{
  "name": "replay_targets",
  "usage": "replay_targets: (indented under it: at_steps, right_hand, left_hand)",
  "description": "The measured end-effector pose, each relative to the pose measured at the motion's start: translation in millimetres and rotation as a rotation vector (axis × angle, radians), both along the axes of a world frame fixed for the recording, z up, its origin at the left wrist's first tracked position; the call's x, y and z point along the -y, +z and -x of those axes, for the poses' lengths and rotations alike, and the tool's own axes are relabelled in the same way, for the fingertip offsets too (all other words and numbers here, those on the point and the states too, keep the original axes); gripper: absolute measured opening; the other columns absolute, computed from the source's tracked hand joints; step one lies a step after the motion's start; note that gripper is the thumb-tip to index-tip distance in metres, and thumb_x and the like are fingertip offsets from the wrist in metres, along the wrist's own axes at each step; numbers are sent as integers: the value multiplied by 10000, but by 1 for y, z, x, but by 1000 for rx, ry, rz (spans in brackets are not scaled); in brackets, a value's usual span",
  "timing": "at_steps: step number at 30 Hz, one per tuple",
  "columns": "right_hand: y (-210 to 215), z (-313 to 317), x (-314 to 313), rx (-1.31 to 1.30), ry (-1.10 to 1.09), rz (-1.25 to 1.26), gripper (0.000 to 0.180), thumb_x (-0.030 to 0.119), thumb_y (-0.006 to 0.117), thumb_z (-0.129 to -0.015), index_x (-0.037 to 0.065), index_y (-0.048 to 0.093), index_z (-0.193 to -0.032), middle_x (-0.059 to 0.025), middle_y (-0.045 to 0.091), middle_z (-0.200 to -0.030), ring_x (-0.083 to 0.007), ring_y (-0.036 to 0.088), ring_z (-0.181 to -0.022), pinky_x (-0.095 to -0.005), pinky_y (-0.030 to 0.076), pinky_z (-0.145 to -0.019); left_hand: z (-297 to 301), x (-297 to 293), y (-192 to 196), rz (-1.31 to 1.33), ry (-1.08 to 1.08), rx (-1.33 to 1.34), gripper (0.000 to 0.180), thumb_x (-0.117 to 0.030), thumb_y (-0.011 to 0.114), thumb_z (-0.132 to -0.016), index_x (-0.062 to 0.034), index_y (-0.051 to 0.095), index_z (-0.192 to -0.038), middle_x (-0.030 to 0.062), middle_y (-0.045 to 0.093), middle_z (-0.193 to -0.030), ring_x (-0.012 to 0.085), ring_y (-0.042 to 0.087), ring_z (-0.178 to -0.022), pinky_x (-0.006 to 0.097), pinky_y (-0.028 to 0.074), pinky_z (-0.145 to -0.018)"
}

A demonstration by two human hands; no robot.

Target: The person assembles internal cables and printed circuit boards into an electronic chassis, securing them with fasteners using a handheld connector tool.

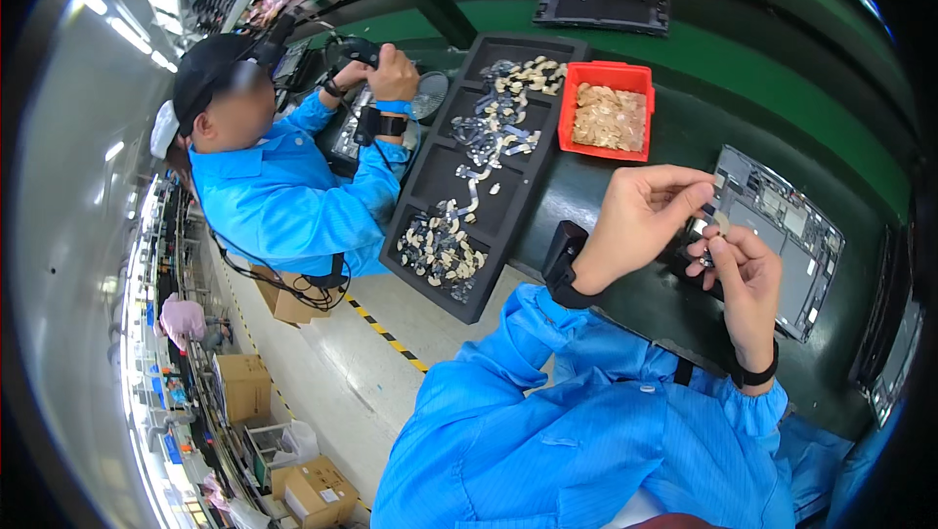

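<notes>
My right hand [747, 280] is closed, thumb and fingers pinching a small flex cable [722, 223] with a cream-coloured piece on it. Thumb and forefinger of my left hand [650, 216] are pinched together at the cable's upper end; the exact grip is hidden. Both hands are over the near edge of an opened flat device [816, 260] with a bare circuit board and dark panels. Beyond my left hand, a red bin [606, 155] holds many cream-coloured pieces. Left of it lies a long black tray [508, 199], its compartments heaped with dark and cream flex cables.
Another opened device housing [603, 7] lies at the far edge of the dark green bench. More dark panels [891, 353] stand at the right. On the left, a co-worker in blue [293, 197] works with raised hands. Cardboard boxes [242, 387] stand by the floor aisle.
</notes>
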State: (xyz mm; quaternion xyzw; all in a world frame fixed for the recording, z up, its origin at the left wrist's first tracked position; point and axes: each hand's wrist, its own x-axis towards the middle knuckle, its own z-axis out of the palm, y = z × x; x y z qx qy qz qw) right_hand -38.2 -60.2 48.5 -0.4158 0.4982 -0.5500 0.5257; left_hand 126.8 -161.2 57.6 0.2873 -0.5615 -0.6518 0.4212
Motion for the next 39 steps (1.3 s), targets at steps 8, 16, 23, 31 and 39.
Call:
replay_targets:
  at_steps: [8, 16, 23, 31, 39]
  right_hand:
    - [1, -3, 12, 88, -108, -38, 247, 107, 645, -1040, -59, 690, -1218, -89, 754, -950, -87, 687, -739, -193, 496, -573]
    - [8, -5, 2, -331, -49, 161, 231, 22, 609, -1005, -26, 718, -1203, -127, 758, -897, -170, 724, -775, -296, 569, -704]
    - [24, -8, 3, -504, -28, 109, 221, 35, 628, -981, -17, 718, -1176, -181, 744, -848, -263, 736, -710, -341, 569, -662]
    - [26, -11, 4, -597, 47, 194, 208, 1, 615, -965, -29, 704, -1151, -232, 732, -926, -394, 734, -845, -403, 568, -713]
    - [21, -17, 11, -690, 62, 256, 232, -25, 608, -926, -49, 681, -1146, -238, 724, -946, -430, 703, -882, -443, 564, -758]
  left_hand:
    - [-20, -5, 18, 955, 430, 496, 214, -102, 825, -867, -85, 795, -1078, 81, 754, -1092, 209, 688, -995, 326, 520, -843]
    - [-19, -13, 11, 1130, 254, 643, 280, -182, 882, -748, -146, 823, -1020, 44, 761, -1166, 220, 692, -991, 348, 456, -818]
    - [-24, -20, 17, 1109, 382, 624, 218, -184, 885, -734, -133, 821, -936, 9, 776, -1123, 196, 689, -943, 322, 435, -794]
    - [-35, -13, 10, 1214, 230, 667, 272, -162, 870, -754, -102, 810, -1013, 2, 783, -1094, 154, 705, -947, 359, 424, -813]
    - [-38, 3, 7, 1307, 153, 664, 203, -159, 831, -761, -74, 748, -925, 4, 760, -965, 131, 684, -802, 366, 459, -838]
